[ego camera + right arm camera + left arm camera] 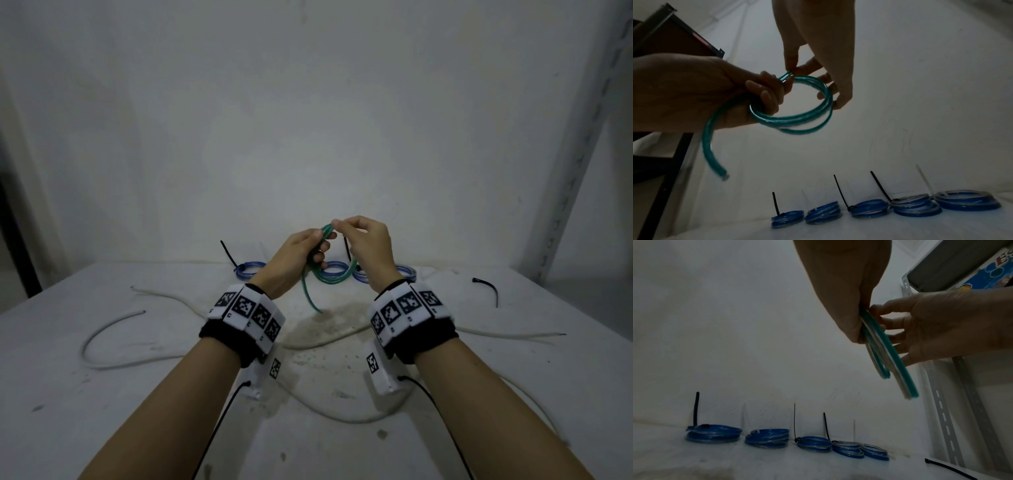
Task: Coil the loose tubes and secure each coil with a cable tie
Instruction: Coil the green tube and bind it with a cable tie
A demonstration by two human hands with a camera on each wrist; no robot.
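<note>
Table: white, with loose white tubes lying across it.
Blue coils: five tied, in a row at the table's back edge.
Green tube: coiled, held above the table.
Left hand: fingers curled round the coil's side, free end dangling below.
Right hand: pinches the coil's top.

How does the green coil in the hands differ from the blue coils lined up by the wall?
The green coil is held in the air by the left hand and right hand; the blue coils lie flat on the table. The green coil carries no visible tie and one end hangs loose; the blue coils are tied, tails upright. The green coil's loops spread apart; the blue coils' loops are stacked tight. Both are coiled tubing.
</note>
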